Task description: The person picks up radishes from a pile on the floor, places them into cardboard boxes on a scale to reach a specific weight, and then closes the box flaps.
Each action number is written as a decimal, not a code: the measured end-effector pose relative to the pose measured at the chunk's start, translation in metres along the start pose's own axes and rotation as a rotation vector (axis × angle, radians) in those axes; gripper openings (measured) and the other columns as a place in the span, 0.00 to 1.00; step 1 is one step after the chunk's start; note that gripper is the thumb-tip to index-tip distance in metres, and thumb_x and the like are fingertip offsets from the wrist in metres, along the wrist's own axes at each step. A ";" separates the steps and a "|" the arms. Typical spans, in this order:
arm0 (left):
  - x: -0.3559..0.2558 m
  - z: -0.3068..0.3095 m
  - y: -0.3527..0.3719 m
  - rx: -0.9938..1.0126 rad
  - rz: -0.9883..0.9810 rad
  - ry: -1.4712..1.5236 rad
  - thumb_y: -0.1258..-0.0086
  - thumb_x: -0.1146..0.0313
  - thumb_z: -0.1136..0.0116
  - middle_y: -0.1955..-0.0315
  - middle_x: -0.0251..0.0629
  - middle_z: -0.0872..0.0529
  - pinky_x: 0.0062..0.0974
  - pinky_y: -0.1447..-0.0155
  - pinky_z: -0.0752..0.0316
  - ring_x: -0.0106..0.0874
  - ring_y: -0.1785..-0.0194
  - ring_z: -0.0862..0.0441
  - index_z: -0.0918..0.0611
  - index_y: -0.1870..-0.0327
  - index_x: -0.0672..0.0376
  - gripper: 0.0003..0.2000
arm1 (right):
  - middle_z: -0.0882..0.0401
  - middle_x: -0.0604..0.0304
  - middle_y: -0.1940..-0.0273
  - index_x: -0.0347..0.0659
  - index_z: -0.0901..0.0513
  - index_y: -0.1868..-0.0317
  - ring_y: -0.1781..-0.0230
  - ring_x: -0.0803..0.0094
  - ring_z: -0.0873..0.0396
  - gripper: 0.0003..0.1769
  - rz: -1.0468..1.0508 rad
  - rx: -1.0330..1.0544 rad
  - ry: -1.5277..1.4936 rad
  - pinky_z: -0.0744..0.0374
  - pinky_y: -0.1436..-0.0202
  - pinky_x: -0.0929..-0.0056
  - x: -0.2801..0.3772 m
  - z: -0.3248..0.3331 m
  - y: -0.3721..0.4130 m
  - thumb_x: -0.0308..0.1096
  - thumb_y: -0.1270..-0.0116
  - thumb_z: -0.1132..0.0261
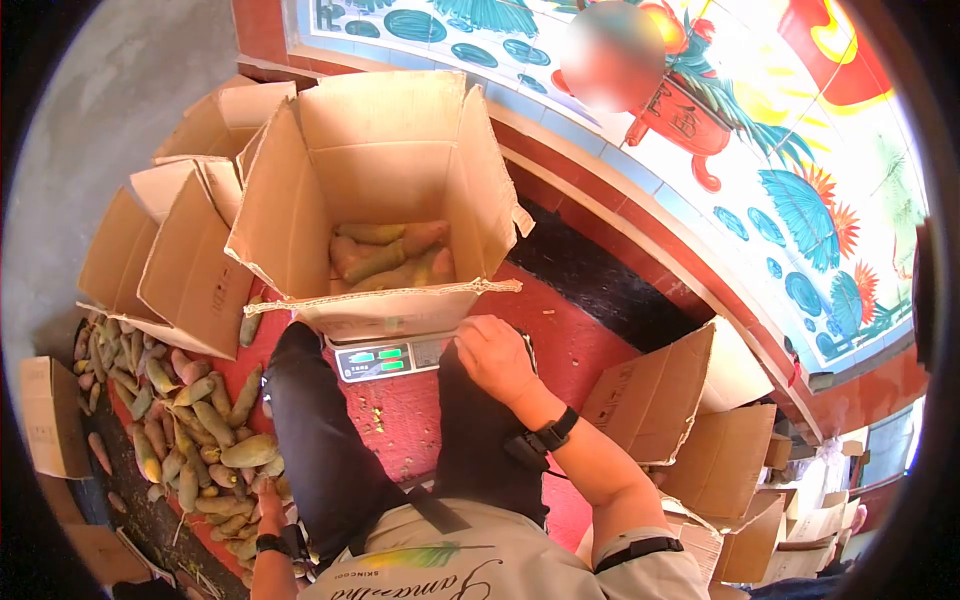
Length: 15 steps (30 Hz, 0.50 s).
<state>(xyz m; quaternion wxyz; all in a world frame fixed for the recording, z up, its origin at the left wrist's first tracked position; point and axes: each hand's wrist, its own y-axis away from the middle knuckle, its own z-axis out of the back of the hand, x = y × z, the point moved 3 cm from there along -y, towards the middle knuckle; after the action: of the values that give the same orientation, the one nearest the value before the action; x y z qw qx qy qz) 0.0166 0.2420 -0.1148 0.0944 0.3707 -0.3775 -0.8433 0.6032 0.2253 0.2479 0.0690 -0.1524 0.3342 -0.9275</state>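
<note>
My left hand [270, 505] is low beside my left leg, at the edge of a heap of long, brownish-green and pinkish sweet potatoes [205, 425]. Its fingers are mostly hidden among them, and I cannot tell whether they grip one. Over my right knee rests my right hand [495, 358], its fingers curled in and nothing showing in them. In front of my knees, a tall open cardboard box [380, 175] stands on a digital scale [385, 360] with lit green displays. Several sweet potatoes [385, 255] lie at the bottom of that box.
Open cardboard boxes [180, 250] stand at the left, behind the heap. More boxes [650, 400] are at the right, near my right arm. Red matting [400, 430] covers the floor between my legs. A tiled, painted wall [740, 190] runs along the back right.
</note>
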 end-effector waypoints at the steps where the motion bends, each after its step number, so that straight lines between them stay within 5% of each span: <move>1: -0.011 -0.003 0.005 0.000 0.043 0.058 0.34 0.47 0.53 0.30 0.39 0.46 0.35 0.26 0.67 0.37 0.27 0.55 0.44 0.31 0.60 0.36 | 0.29 0.56 0.69 0.39 0.26 0.70 0.68 0.60 0.27 0.06 -0.005 -0.002 -0.007 0.27 0.63 0.66 0.000 0.000 0.000 0.27 0.49 0.37; 2: -0.029 -0.008 0.012 -0.001 0.043 0.058 0.34 0.47 0.53 0.30 0.39 0.46 0.35 0.26 0.67 0.37 0.27 0.55 0.44 0.31 0.60 0.36 | 0.29 0.56 0.69 0.39 0.26 0.70 0.68 0.60 0.27 0.07 -0.011 -0.003 -0.013 0.27 0.63 0.66 0.000 0.000 0.000 0.27 0.49 0.37; 4: -0.059 -0.020 0.022 0.150 0.030 -1.790 0.34 0.45 0.54 0.30 0.41 0.46 0.34 0.26 0.66 0.36 0.26 0.58 0.44 0.31 0.61 0.37 | 0.29 0.56 0.69 0.39 0.26 0.70 0.68 0.60 0.27 0.07 -0.009 -0.001 -0.010 0.27 0.63 0.66 -0.001 -0.001 0.001 0.26 0.49 0.37; 5: -0.069 -0.022 0.027 0.148 0.030 -1.789 0.34 0.45 0.54 0.30 0.41 0.46 0.34 0.26 0.66 0.36 0.26 0.58 0.44 0.31 0.61 0.37 | 0.29 0.56 0.69 0.38 0.26 0.70 0.68 0.60 0.27 0.07 -0.009 0.002 -0.005 0.27 0.63 0.66 -0.001 -0.001 0.001 0.26 0.49 0.37; 10: -0.103 -0.015 0.047 -0.194 0.044 -0.925 0.32 0.56 0.51 0.42 0.42 0.30 0.31 0.42 0.30 0.38 0.42 0.28 0.31 0.40 0.61 0.24 | 0.30 0.56 0.70 0.38 0.26 0.70 0.68 0.60 0.27 0.07 -0.012 -0.007 0.000 0.27 0.64 0.65 -0.001 -0.001 0.002 0.26 0.48 0.37; 11: -0.099 -0.015 0.045 -0.196 0.044 -0.925 0.32 0.56 0.51 0.42 0.42 0.30 0.31 0.42 0.30 0.38 0.42 0.28 0.31 0.40 0.61 0.24 | 0.30 0.56 0.70 0.38 0.26 0.70 0.69 0.60 0.27 0.07 -0.013 -0.023 0.002 0.27 0.64 0.65 -0.001 -0.001 0.001 0.27 0.48 0.37; 13: -0.087 -0.018 0.038 -0.332 -0.095 -0.940 0.31 0.63 0.53 0.54 0.42 0.24 0.30 0.59 0.22 0.38 0.57 0.20 0.27 0.51 0.59 0.13 | 0.30 0.56 0.70 0.38 0.26 0.70 0.69 0.60 0.27 0.06 -0.018 -0.017 0.001 0.27 0.64 0.65 -0.001 0.000 0.001 0.27 0.48 0.37; 15: -0.046 -0.022 0.013 -0.374 -0.146 -0.785 0.31 0.64 0.54 0.58 0.44 0.24 0.32 0.60 0.22 0.40 0.59 0.20 0.27 0.54 0.59 0.11 | 0.30 0.56 0.70 0.38 0.26 0.70 0.68 0.60 0.27 0.06 -0.024 -0.010 0.002 0.26 0.63 0.65 -0.001 0.001 0.002 0.27 0.48 0.37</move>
<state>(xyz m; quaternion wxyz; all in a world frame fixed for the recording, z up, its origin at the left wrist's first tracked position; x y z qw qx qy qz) 0.0630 0.2413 -0.0896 -0.0505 0.0246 -0.1982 -0.9786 0.6047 0.2238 0.2471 0.0567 -0.1557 0.3370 -0.9268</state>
